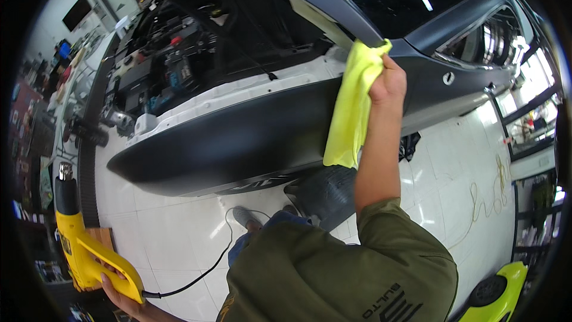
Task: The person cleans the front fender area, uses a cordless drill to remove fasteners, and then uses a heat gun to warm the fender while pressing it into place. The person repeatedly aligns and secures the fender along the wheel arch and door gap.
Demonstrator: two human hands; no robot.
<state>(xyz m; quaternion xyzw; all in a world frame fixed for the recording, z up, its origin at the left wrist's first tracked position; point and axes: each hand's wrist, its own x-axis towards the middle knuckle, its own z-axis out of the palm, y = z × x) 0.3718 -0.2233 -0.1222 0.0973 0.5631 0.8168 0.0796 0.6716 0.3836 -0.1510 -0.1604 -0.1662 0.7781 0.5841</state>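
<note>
My left hand [117, 293] is wrapped round the handle of a yellow heat gun [76, 240], held out low at the left with its metal nozzle pointing up. A black cord trails from the handle across to my legs. With my right arm stretched forward, my right hand [390, 81] grips a bright yellow-green cloth [353, 107]. The cloth's top touches the rear corner of the raised dark hood [351, 12], and the rest hangs down over the matte dark fender [250, 134]. Some of my right fingers are hidden behind the cloth and hand.
The engine bay [179, 65] lies exposed under a prop rod. A black bin-like object [325, 197] stands by the wheel, near my feet. A thin hose [473, 209] curls on the tiled floor [173, 232] at right. A lime-green model car [497, 292] sits at lower right.
</note>
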